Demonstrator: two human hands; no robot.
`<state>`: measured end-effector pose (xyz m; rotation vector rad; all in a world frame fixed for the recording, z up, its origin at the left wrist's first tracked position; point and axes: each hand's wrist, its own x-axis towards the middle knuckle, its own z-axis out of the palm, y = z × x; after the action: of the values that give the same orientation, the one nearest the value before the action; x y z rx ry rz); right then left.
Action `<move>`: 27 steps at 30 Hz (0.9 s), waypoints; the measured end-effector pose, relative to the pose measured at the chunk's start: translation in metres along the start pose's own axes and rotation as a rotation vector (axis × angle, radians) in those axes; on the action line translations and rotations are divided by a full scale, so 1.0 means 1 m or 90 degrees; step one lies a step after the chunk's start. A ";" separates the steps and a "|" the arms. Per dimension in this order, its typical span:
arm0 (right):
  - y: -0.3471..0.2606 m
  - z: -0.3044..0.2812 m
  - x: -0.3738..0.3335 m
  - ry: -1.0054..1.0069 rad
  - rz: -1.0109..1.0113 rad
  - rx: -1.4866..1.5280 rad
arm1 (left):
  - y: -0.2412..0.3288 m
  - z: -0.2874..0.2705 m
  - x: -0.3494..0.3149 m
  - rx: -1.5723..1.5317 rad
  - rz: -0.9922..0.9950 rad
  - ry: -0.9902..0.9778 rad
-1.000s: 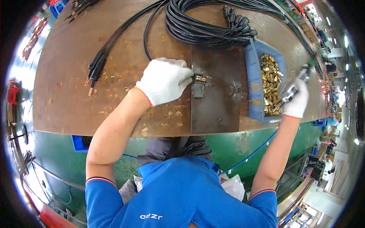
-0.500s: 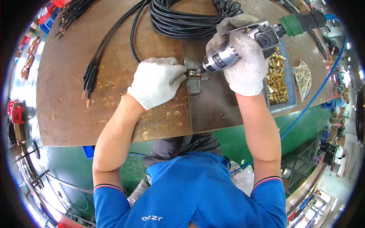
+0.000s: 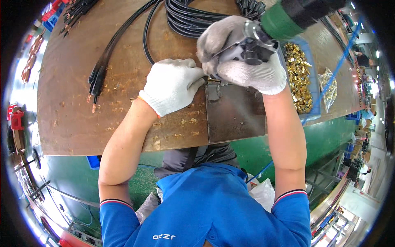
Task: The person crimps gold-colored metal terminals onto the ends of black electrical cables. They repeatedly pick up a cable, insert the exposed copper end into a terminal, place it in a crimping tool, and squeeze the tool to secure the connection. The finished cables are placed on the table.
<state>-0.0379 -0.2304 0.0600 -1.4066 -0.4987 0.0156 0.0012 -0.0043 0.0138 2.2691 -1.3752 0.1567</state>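
Note:
My left hand (image 3: 170,87), in a white knit glove, rests on the table with thumb and forefinger pinched together. A black cable (image 3: 146,48) runs under that glove, and its end lies hidden by the fingertips, at a small metal fixture (image 3: 213,94). My right hand (image 3: 251,74), in a greyed glove, is wrapped round a silver air screwdriver (image 3: 284,21) with a green and black rear end. The tool stands steeply over the fixture. Its tip and the brass piece there are covered by the right fingers.
Behind my hands lies a coil of black cable (image 3: 185,28). Cable ends with bare copper (image 3: 95,88) lie at left. A blue tray (image 3: 316,96) of brass fittings (image 3: 299,78) stands right, beside a clear bag (image 3: 329,88). A blue air hose (image 3: 339,66) hangs at the right.
My right hand has moved left and tipped the screwdriver from lying nearly level to steep, its rear end rising toward me. The left hand has stayed almost in place.

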 end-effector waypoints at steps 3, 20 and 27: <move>0.005 0.010 0.001 0.080 -0.021 -0.028 | -0.001 0.003 -0.001 -0.008 0.003 0.016; 0.006 0.039 -0.006 0.292 -0.042 0.102 | -0.007 0.009 -0.001 -0.052 0.026 0.044; -0.058 -0.026 -0.037 0.370 -0.110 -0.149 | -0.008 0.003 -0.004 -0.038 0.013 0.025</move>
<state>-0.0780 -0.2767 0.1012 -1.5068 -0.1350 -0.5918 0.0055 0.0012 0.0073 2.1928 -1.3652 0.1634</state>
